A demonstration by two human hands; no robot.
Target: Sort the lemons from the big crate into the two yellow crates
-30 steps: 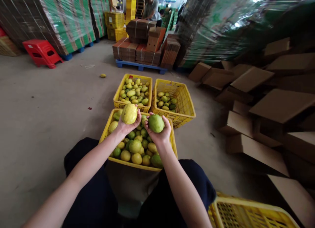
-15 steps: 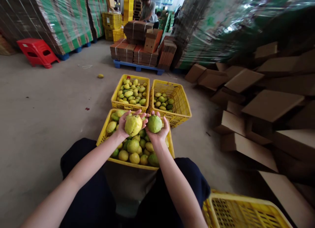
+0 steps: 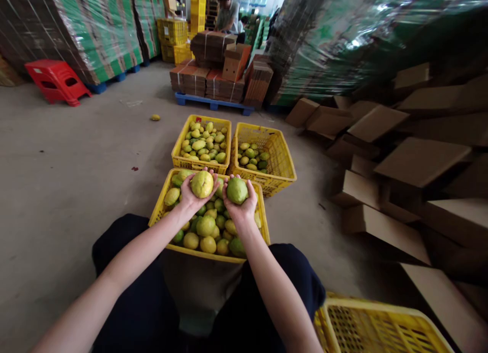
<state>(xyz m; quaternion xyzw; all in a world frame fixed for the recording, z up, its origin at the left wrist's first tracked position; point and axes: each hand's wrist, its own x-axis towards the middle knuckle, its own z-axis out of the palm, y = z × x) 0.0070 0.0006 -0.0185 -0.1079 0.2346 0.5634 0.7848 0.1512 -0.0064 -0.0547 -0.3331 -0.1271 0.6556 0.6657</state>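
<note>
My left hand (image 3: 189,197) cups a knobbly yellow lemon (image 3: 202,184) from below, its fingers curled along the far side. Beside it, my right hand (image 3: 246,209) holds a rounder green lemon (image 3: 237,190), palm up. The two fruits are a small gap apart. Both hands are above a yellow plastic crate (image 3: 206,255) full of green and yellow lemons (image 3: 206,225), which stands in front of my knees. Part of its contents is hidden behind the hands.
Behind stand a crate (image 3: 198,165) full of smaller lemons and a partly filled crate (image 3: 282,162). Another yellow crate (image 3: 375,308) is at lower right. Cardboard boxes (image 3: 421,160) pile up on the right. A red stool (image 3: 57,81), a pallet (image 3: 213,104) of cartons and a person (image 3: 227,18) are farther off.
The yellow lemon has turned in my left hand and moved slightly left and up. The green one shifted slightly left, with my right-hand fingers further around it. The hands are a little farther apart.
</note>
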